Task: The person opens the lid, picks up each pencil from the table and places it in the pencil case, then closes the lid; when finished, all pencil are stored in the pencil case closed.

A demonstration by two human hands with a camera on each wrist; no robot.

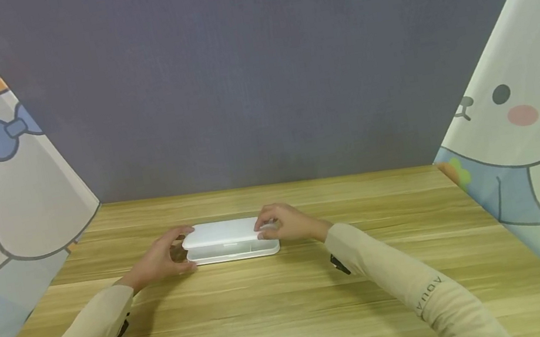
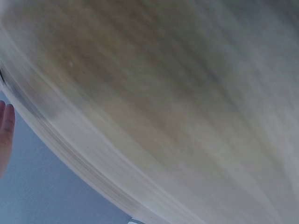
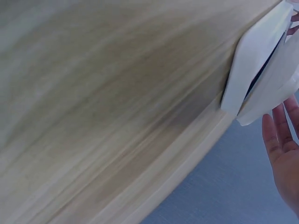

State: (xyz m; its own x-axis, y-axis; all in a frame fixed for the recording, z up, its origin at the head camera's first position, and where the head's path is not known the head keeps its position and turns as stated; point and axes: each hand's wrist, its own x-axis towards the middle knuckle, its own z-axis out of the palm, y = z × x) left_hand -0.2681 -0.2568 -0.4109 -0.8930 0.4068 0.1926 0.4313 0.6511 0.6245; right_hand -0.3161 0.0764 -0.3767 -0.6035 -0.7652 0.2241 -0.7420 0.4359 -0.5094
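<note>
A long white pencil case (image 1: 232,250) lies on the wooden table, its lid (image 1: 221,232) raised part way along the front. Inside the visible part of its tray, a small divider shows toward the right. My left hand (image 1: 159,260) spans the case's left end, fingers at the lid's back corner and thumb by the tray's front corner. With fingers and thumb, my right hand (image 1: 287,222) holds the lid near its right end. In the right wrist view, the case (image 3: 257,56) appears end-on with a dark gap under its lid. Only a few fingers (image 2: 7,123) show in the left wrist view.
The wooden table (image 1: 273,317) runs back to a dark grey panel (image 1: 254,75). Side panels with cartoon animals stand at the left (image 1: 11,194) and at the right (image 1: 538,135). A dark strap piece (image 1: 339,264) sits under the right sleeve.
</note>
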